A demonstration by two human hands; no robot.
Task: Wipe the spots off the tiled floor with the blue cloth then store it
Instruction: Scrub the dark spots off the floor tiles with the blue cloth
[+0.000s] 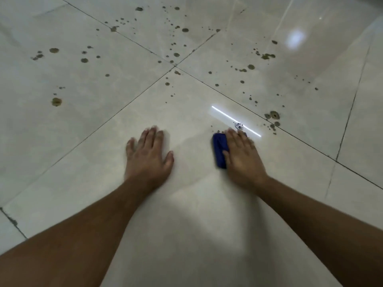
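Observation:
My right hand [242, 156] lies flat on a folded blue cloth [219, 149] and presses it onto the pale tiled floor [186, 204]. Only the cloth's left edge shows from under the palm. My left hand [148, 154] rests flat on the floor to the left of it, fingers spread, holding nothing. Brown spots [273, 116] sit just beyond the cloth to the right, and many more spots [176, 54] are scattered over the farther tiles. The tile under my hands looks free of spots.
Dark grout lines cross at a tile corner [175, 66] ahead of my hands. A bright strip of reflected light [234, 121] lies on the floor just beyond my right fingers. A larger brown spot [56, 101] sits far left.

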